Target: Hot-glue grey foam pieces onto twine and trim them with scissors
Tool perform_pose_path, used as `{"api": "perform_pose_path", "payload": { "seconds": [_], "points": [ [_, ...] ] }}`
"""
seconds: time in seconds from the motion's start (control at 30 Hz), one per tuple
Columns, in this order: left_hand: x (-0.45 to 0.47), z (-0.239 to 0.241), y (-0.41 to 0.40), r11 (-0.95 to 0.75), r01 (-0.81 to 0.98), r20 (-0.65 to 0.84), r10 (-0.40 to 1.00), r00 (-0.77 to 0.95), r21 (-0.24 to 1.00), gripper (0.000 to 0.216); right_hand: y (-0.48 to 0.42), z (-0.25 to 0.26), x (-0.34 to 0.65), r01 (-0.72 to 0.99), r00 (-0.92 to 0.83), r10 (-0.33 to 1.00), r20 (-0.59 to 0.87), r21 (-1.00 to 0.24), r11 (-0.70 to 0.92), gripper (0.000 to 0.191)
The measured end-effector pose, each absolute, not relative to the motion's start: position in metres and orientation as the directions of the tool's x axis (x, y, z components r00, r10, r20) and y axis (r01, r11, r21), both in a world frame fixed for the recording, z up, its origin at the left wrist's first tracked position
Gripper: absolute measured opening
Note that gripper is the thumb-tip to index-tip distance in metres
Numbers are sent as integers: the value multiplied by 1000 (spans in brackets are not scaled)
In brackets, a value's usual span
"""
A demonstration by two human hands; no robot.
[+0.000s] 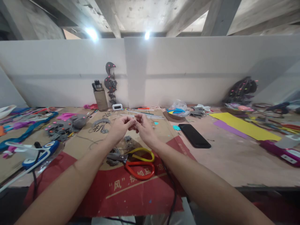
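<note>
My left hand (pixel 122 125) and my right hand (pixel 143 127) meet above the cardboard sheet (pixel 79 147), fingertips pinched together. Whatever lies between the fingers is too small to make out. Below them are scissors (pixel 140 170) with one yellow and one red handle, lying on the red printed part of the cardboard. A coil of grey cord (pixel 114 157) sits at the scissor blades. Small grey scraps (pixel 128 140) lie just under my hands. To the left of my left hand rests a curved grey piece with cord (pixel 102 125).
A black phone (pixel 194 136) lies to the right, with yellow paper (pixel 243 126) beyond. At the back stand a bottle (pixel 100 97) and a bowl (pixel 177 114). Grey pieces with pink pins (pixel 67 125) lie left, near a blue-and-white power strip (pixel 42 153). A dark cable (pixel 172 190) crosses the front.
</note>
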State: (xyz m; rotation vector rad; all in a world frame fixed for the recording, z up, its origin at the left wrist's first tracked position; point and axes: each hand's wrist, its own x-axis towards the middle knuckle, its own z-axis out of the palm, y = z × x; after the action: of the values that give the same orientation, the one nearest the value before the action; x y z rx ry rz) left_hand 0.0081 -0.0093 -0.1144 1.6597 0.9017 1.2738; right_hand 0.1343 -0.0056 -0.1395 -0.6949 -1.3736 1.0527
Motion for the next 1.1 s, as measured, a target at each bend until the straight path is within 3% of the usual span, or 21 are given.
{"api": "perform_pose_path", "payload": {
  "seconds": [0.17, 0.3, 0.57, 0.8, 0.97, 1.1],
  "points": [
    [13, -113, -12, -162, -336, 292, 876, 384, 928, 30, -8, -134, 133, -359, -243, 901, 361, -896, 262, 27],
    [13, -114, -9, -117, -410, 276, 893, 355, 905, 27, -7, -130, 137, -360, -170, 912, 374, -885, 296, 25],
    [9, -115, -6, -161, -310, 252, 927, 279, 937, 22, -12, -124, 142, -178, -119, 887, 446, -889, 422, 24],
    [-1, -113, -2, -104, -142, 151, 911, 384, 984, 24, -13, -125, 145, -114, -124, 907, 403, -913, 391, 13],
    [-10, -115, 4, -58, -79, 86, 900, 428, 995, 27, -6, -131, 144, -214, -218, 926, 306, -941, 261, 20],
    [-15, -116, 9, -58, -85, 84, 937, 340, 995, 33, -12, -127, 144, -330, -326, 873, 364, -909, 256, 26]
  ]
}}
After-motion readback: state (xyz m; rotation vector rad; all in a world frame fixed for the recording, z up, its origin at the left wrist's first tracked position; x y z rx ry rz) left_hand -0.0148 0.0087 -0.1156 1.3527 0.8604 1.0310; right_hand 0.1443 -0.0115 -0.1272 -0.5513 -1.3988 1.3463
